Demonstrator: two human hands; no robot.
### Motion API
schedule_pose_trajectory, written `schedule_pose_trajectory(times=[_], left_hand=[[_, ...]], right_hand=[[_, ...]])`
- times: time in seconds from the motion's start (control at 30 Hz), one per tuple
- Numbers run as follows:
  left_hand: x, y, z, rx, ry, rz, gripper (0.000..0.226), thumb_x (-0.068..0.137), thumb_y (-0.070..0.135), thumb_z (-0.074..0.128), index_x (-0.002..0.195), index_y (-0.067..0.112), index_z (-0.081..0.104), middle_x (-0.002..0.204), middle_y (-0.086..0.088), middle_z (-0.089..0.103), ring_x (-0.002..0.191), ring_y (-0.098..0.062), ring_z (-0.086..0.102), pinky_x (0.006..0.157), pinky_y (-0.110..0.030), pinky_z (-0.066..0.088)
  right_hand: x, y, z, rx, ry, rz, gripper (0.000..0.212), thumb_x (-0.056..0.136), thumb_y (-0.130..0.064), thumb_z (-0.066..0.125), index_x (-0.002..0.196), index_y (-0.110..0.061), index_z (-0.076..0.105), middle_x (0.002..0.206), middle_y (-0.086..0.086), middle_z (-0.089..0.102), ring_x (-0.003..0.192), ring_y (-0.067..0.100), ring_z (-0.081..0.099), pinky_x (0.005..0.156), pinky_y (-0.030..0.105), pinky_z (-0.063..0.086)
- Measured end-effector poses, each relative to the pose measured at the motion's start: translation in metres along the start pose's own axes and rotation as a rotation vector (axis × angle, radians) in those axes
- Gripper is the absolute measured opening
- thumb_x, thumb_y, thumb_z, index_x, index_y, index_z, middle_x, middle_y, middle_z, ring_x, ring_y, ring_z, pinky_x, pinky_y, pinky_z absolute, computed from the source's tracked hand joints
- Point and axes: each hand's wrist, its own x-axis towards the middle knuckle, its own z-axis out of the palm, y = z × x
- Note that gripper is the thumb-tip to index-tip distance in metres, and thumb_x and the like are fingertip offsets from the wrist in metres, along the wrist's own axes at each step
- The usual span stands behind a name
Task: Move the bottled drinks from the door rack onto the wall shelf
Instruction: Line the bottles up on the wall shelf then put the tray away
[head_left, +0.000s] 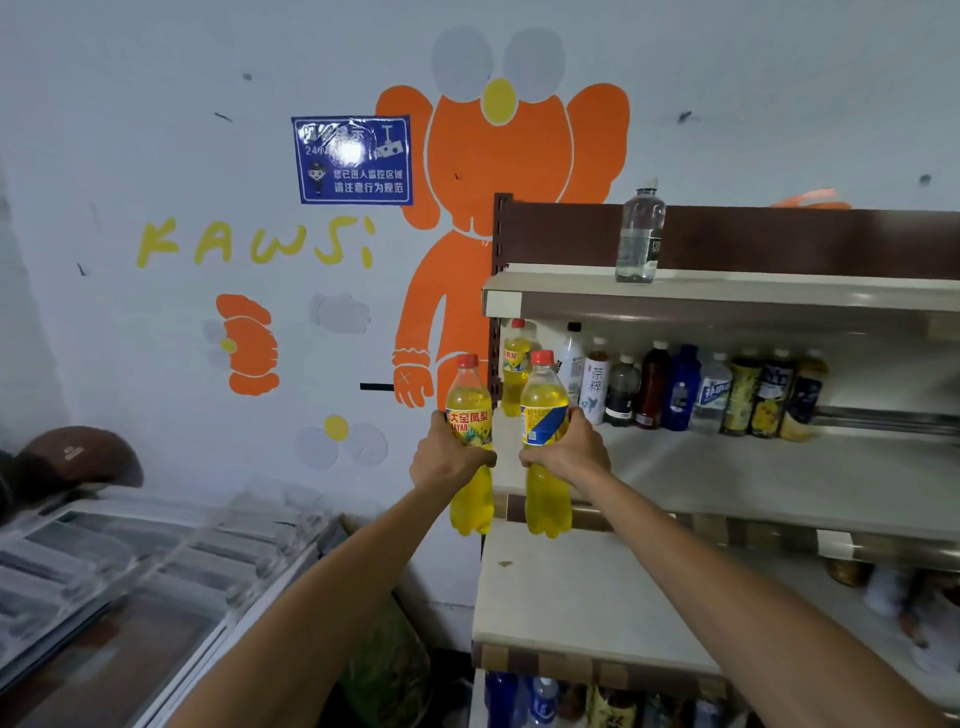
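While each hand (449, 457) (569, 452) grips a full yellow bottle (470, 415) (543, 410) mid-body (heavy, slick plastic), waist holds suit them.

**Two bottles held at the shelves' left end**

At frame centre the left hand (449, 457) holds the left bottle (470, 410) and the right hand (569, 452) holds the right bottle (543, 405), upright and side by side. The right bottle is before the left end of the middle shelf (727, 478), and the left bottle is just past that end. A row of bottles (655, 387) stands at the back of that shelf, to the right. Above, a lone bottle (640, 234) stands on the top shelf (779, 288). Below lies the lower shelf (571, 597), with more bottles (543, 701) under it at the bottom edge. A sign (353, 160) hangs on the wall, upper left of centre. A glass-topped case (130, 571) fills the lower left.
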Motion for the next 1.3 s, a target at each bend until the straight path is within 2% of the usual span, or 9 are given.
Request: schedule_pose_trajectory(times=[0.3, 0.57, 0.7, 0.77, 0.87, 0.97, 1.1, 1.2, 1.3], left_hand=[[0.080, 0.000, 0.032, -0.068, -0.006, -0.024, 0.073, 0.060, 0.032, 0.087, 0.115, 0.019, 0.041, 0.100, -0.003, 0.063, 0.090, -0.027, 0.062, 0.079, -0.041, 0.054], [0.157, -0.012, 0.057, -0.108, -0.114, 0.028, 0.068, 0.062, 0.026, 0.087, 0.110, 0.020, 0.039, 0.088, 0.003, 0.058, 0.077, -0.021, 0.057, 0.064, -0.031, 0.046], [0.201, -0.017, 0.072, -0.125, -0.176, 0.069, 0.068, 0.061, 0.023, 0.088, 0.109, 0.019, 0.040, 0.094, 0.000, 0.063, 0.080, -0.023, 0.060, 0.068, -0.035, 0.052], [0.219, -0.016, 0.082, -0.144, -0.211, 0.073, 0.068, 0.060, 0.022, 0.088, 0.108, 0.020, 0.040, 0.095, -0.002, 0.064, 0.080, -0.023, 0.062, 0.071, -0.038, 0.055], [0.240, -0.013, 0.099, -0.121, -0.241, 0.080, 0.078, 0.056, 0.025, 0.089, 0.116, 0.018, 0.040, 0.096, -0.004, 0.066, 0.085, -0.028, 0.066, 0.076, -0.045, 0.057], [0.252, -0.010, 0.116, -0.107, -0.255, 0.089, 0.074, 0.061, 0.018, 0.088, 0.116, 0.016, 0.039, 0.092, -0.002, 0.064, 0.083, -0.027, 0.065, 0.076, -0.044, 0.057], [0.271, -0.006, 0.136, -0.107, -0.246, 0.081, 0.064, 0.067, 0.009, 0.083, 0.112, 0.015, 0.038, 0.089, -0.004, 0.061, 0.077, -0.027, 0.062, 0.074, -0.044, 0.056], [0.288, -0.004, 0.148, -0.137, -0.216, 0.061, 0.067, 0.064, 0.007, 0.083, 0.113, 0.014, 0.038, 0.094, -0.010, 0.064, 0.082, -0.031, 0.065, 0.075, -0.050, 0.057], [0.302, -0.005, 0.162, -0.126, -0.159, 0.066, 0.068, 0.062, 0.008, 0.083, 0.113, 0.015, 0.038, 0.096, -0.012, 0.065, 0.085, -0.034, 0.065, 0.072, -0.050, 0.057]], right_hand=[[0.073, 0.004, 0.029, 0.010, 0.023, 0.019, 0.073, 0.055, -0.032, 0.088, 0.115, -0.020, 0.048, 0.116, 0.000, 0.062, 0.103, 0.024, 0.060, 0.089, 0.036, 0.051], [0.134, 0.003, 0.062, 0.010, 0.092, 0.081, 0.070, 0.055, -0.030, 0.087, 0.114, -0.021, 0.050, 0.110, -0.002, 0.060, 0.096, 0.023, 0.058, 0.083, 0.034, 0.051], [0.163, 0.000, 0.078, 0.016, 0.152, 0.125, 0.067, 0.057, -0.028, 0.087, 0.112, -0.021, 0.050, 0.102, -0.005, 0.056, 0.090, 0.021, 0.054, 0.079, 0.030, 0.048], [0.178, 0.002, 0.084, 0.017, 0.181, 0.145, 0.065, 0.057, -0.028, 0.087, 0.109, -0.021, 0.049, 0.102, -0.004, 0.055, 0.092, 0.022, 0.055, 0.080, 0.031, 0.048], [0.197, 0.007, 0.087, 0.018, 0.213, 0.160, 0.067, 0.054, -0.030, 0.088, 0.107, -0.023, 0.048, 0.105, -0.003, 0.058, 0.097, 0.024, 0.059, 0.086, 0.037, 0.052], [0.214, 0.013, 0.085, 0.023, 0.232, 0.156, 0.068, 0.054, -0.030, 0.089, 0.109, -0.022, 0.050, 0.105, -0.003, 0.060, 0.097, 0.023, 0.060, 0.085, 0.037, 0.052], [0.235, 0.020, 0.075, 0.036, 0.235, 0.147, 0.072, 0.051, -0.033, 0.091, 0.109, -0.022, 0.050, 0.111, -0.001, 0.064, 0.099, 0.024, 0.062, 0.086, 0.038, 0.054], [0.251, 0.022, 0.067, 0.050, 0.233, 0.122, 0.077, 0.051, -0.033, 0.093, 0.115, -0.020, 0.051, 0.116, -0.001, 0.064, 0.105, 0.024, 0.062, 0.091, 0.037, 0.052], [0.267, 0.023, 0.062, 0.055, 0.224, 0.105, 0.077, 0.050, -0.033, 0.094, 0.113, -0.021, 0.051, 0.115, -0.003, 0.064, 0.104, 0.022, 0.062, 0.088, 0.033, 0.051]])
